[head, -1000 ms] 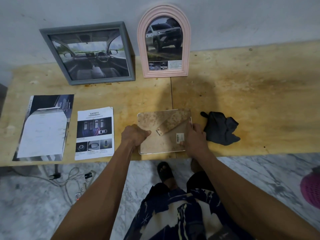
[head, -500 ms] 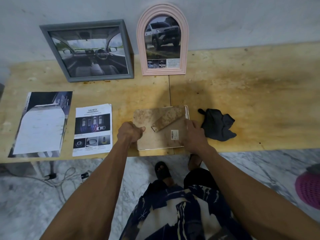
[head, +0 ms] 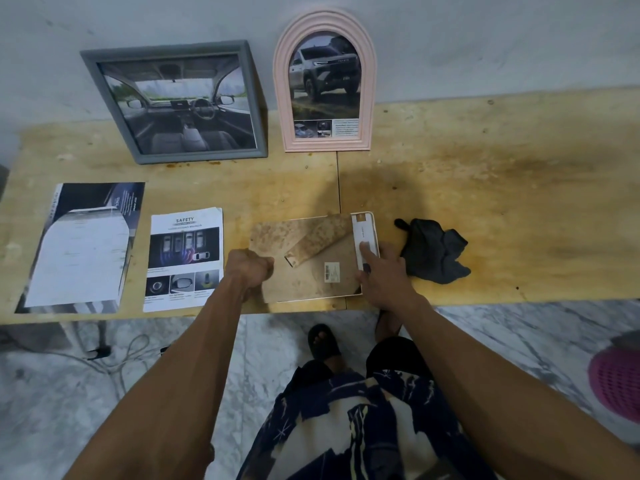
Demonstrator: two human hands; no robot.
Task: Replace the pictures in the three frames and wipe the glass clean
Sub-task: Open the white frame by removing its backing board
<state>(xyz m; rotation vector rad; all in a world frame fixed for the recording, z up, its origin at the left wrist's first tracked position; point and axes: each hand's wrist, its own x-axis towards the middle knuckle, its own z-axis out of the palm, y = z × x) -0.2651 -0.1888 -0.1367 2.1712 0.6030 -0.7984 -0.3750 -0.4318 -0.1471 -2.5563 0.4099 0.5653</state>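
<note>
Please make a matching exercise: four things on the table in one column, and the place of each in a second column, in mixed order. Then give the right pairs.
Things:
1. grey square picture frame
2. pink arched picture frame
3. dark grey crumpled cloth
4. white "SAFETY" leaflet

Places:
A. right of the right hand
B. against the wall, right one
C. left of the left hand
D. against the wall, left one

Pairs: 1-D, 2-B, 3-A, 4-C

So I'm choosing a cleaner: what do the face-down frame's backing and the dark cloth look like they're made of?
Backing board: probably pressed fibreboard, matt, mottled brown, with a folded easel stand and barcode sticker. Dark cloth: soft crumpled fabric, matt charcoal; exact fibre unclear.
</note>
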